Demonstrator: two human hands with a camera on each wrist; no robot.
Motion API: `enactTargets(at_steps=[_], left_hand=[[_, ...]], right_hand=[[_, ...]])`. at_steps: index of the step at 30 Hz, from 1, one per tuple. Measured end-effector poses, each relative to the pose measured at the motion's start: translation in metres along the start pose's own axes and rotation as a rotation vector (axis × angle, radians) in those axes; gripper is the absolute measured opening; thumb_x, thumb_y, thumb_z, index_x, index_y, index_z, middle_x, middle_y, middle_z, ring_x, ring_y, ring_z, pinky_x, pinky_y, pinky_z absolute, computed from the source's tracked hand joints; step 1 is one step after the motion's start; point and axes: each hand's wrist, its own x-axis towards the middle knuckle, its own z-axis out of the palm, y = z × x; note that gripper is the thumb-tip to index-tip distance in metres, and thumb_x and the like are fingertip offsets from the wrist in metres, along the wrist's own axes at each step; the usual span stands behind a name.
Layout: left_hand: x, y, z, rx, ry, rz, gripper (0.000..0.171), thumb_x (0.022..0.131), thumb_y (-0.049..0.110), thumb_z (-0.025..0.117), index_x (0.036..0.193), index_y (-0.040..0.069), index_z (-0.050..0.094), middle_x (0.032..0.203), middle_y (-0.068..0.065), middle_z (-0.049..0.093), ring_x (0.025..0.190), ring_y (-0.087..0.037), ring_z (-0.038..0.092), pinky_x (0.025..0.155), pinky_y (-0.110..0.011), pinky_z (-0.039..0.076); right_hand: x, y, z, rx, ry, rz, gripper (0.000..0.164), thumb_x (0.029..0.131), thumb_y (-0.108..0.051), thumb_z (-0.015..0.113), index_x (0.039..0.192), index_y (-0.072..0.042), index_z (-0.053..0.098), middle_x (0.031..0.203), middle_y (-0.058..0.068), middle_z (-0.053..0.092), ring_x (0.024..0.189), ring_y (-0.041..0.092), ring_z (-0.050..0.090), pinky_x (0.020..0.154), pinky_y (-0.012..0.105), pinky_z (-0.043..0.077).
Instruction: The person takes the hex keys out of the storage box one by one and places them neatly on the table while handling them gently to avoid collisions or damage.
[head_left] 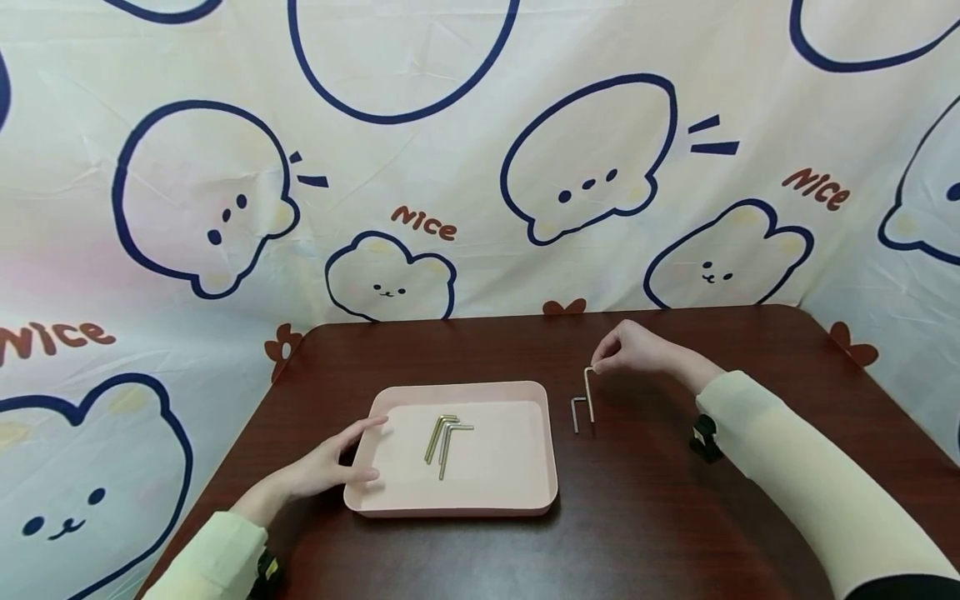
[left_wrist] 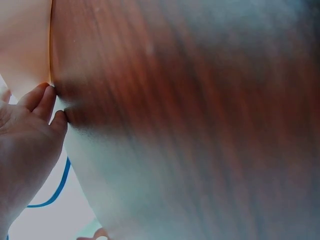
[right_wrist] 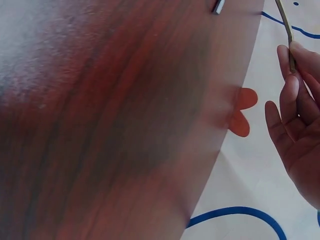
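My right hand (head_left: 630,348) pinches an L-shaped hex key (head_left: 588,396) by its short-bend end, the long arm hanging down over the table. Just left of it lies a smaller silver hex key (head_left: 576,415) on the wood. In the right wrist view, thumb and fingertips close on the metal key (right_wrist: 286,25). My left hand (head_left: 318,467) rests on the left side of a pale pink tray (head_left: 495,492), thumb and forefinger spread over its rim. Several hex keys (head_left: 445,442) lie together inside the tray, left of its middle.
The dark brown wooden table (head_left: 630,533) has rounded back corners. A cream cloth (head_left: 472,167) with blue cartoon outlines hangs behind it and along both sides. The tray's right rim stands a short way from the loose key.
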Motion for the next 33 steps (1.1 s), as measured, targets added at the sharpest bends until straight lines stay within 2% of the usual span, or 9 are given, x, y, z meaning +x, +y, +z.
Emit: enactTargets(at_steps=[3, 13, 22, 24, 30, 33], left_hand=[[0.0, 0.0, 0.0, -0.004, -0.002, -0.003, 0.076, 0.086, 0.021, 0.075, 0.149, 0.01, 0.034, 0.15, -0.02, 0.033, 0.135, -0.038, 0.029, 0.104, -0.061, 0.021], [0.0, -0.001, 0.0, -0.005, 0.002, 0.008, 0.076, 0.086, 0.02, 0.075, 0.149, 0.009, 0.034, 0.15, -0.019, 0.034, 0.135, -0.038, 0.029, 0.104, -0.061, 0.021], [0.0, -0.001, 0.001, -0.001, 0.002, 0.01, 0.076, 0.086, 0.02, 0.075, 0.149, 0.009, 0.034, 0.151, -0.019, 0.033, 0.134, -0.037, 0.03, 0.104, -0.059, 0.022], [0.0, -0.001, 0.001, 0.007, 0.003, 0.013, 0.076, 0.086, 0.02, 0.075, 0.149, 0.009, 0.034, 0.151, -0.018, 0.034, 0.134, -0.037, 0.031, 0.104, -0.054, 0.025], [0.0, -0.002, 0.001, 0.008, 0.003, 0.017, 0.075, 0.086, 0.021, 0.075, 0.149, 0.011, 0.035, 0.151, -0.017, 0.033, 0.135, -0.035, 0.031, 0.102, -0.027, 0.029], [0.0, -0.002, 0.001, 0.004, 0.005, 0.009, 0.075, 0.086, 0.021, 0.075, 0.149, 0.011, 0.035, 0.15, -0.018, 0.034, 0.135, -0.035, 0.031, 0.101, -0.024, 0.029]], right_hand=[[-0.002, 0.005, 0.003, 0.008, -0.004, -0.009, 0.008, 0.087, -0.01, 0.073, 0.088, -0.003, 0.076, 0.084, 0.001, 0.071, 0.076, 0.018, 0.055, 0.072, 0.034, 0.047], [-0.007, 0.016, 0.014, -0.001, -0.043, 0.006, 0.004, 0.086, -0.007, 0.074, 0.086, -0.004, 0.076, 0.079, 0.001, 0.07, 0.074, 0.018, 0.055, 0.072, 0.033, 0.046], [-0.006, 0.025, 0.027, 0.004, -0.038, 0.028, 0.004, 0.086, -0.007, 0.073, 0.085, -0.004, 0.077, 0.078, 0.001, 0.069, 0.071, 0.016, 0.055, 0.07, 0.031, 0.046], [-0.005, 0.026, 0.03, -0.007, -0.036, 0.024, 0.004, 0.086, -0.008, 0.074, 0.084, -0.005, 0.077, 0.077, 0.0, 0.069, 0.071, 0.015, 0.055, 0.069, 0.031, 0.046], [-0.003, 0.03, 0.037, -0.029, -0.002, 0.048, 0.004, 0.085, -0.008, 0.075, 0.082, -0.007, 0.077, 0.076, -0.002, 0.069, 0.07, 0.014, 0.055, 0.068, 0.031, 0.045], [-0.004, 0.03, 0.038, -0.036, 0.015, 0.064, 0.005, 0.085, -0.008, 0.075, 0.081, -0.008, 0.077, 0.077, -0.002, 0.069, 0.071, 0.015, 0.054, 0.069, 0.031, 0.045]])
